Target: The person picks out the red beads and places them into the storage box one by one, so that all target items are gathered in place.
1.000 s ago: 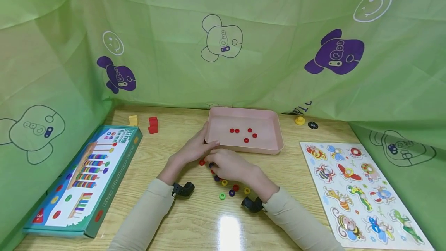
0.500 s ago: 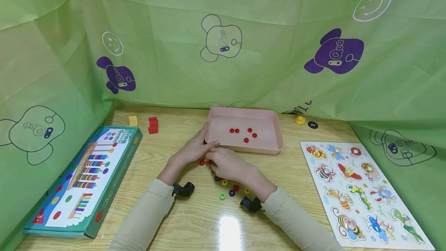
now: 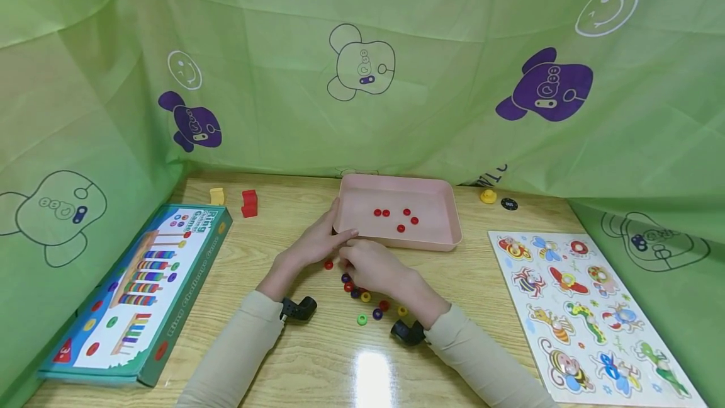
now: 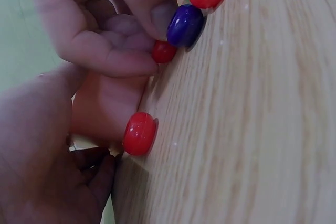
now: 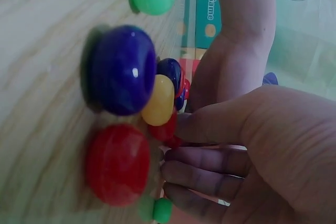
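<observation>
In the head view my left hand (image 3: 313, 242) holds the left front corner of the pink tray (image 3: 419, 243), its thumb along the rim. My right hand (image 3: 376, 267) is down at the table just in front of the tray. A small red ring (image 4: 165, 52) sits between its thumb and finger in the left wrist view, pinched close to the tabletop. Beside those fingertips lies a dark blue ring (image 4: 185, 25). Another red ring (image 4: 140, 134) lies apart, nearer my left hand. Several red rings (image 3: 401, 228) are inside the tray.
Loose rings lie near my right wrist, among them a yellow ring (image 3: 403, 311) and a green ring (image 3: 362, 319). A ring game box (image 3: 136, 288) lies left, an insect puzzle board (image 3: 589, 320) right. Red blocks (image 3: 249, 203) and a yellow duck (image 3: 488, 196) stand at the back.
My right hand has shifted slightly right and toward the tray, uncovering blue and red rings it was covering. The left hand and the tray stay in place.
</observation>
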Tool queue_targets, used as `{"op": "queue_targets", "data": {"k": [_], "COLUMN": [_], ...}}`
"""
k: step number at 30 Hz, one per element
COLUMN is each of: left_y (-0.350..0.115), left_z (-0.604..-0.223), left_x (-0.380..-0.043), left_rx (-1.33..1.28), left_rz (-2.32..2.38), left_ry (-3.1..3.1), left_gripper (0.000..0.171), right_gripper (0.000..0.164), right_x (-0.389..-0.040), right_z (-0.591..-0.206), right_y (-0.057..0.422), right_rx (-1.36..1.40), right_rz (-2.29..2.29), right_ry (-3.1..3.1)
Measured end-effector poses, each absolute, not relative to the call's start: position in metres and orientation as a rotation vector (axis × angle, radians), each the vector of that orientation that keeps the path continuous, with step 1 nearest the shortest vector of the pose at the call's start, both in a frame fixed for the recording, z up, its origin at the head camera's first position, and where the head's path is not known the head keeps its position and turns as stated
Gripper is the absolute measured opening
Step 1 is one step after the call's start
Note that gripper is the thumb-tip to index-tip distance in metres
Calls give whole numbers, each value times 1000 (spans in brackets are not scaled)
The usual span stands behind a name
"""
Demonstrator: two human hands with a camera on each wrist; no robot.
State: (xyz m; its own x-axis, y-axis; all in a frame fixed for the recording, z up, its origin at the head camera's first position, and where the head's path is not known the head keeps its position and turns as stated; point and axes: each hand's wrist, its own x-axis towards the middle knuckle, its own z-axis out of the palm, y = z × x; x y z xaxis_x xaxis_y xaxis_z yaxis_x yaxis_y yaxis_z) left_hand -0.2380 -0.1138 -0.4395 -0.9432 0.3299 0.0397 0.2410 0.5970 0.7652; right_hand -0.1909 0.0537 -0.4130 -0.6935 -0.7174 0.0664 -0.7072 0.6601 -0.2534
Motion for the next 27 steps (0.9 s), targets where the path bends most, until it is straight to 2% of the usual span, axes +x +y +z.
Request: {"op": "queue_targets", "data": {"k": [9,11,16,18,27], "left_y": [-115,-115,-114,-113,-111], "left_z": [-439,-440,-440,-440,-442], "left_x": [-235,-236,-238,-237,-237], "left_rx": [448,441,431,420,388], "left_rz": [1252,1252,1222,1207,1231], "left_ry": [2710,2705,2716,2724,2711], "left_gripper": [89,91,91,90,89], "right_gripper": [5,14,18,12,8], "right_x": [-191,-193,-206,-216,-256], "right_z": [-395,-387,-373,-375,-410], "right_y": [61,65,83,91,123], "right_rx": [-1140,-1095,-974,-908,-607], "right_rz": [-513,-551,-626,-683,-842], "right_ry": [2783,2802,2909,2948,2986]}}
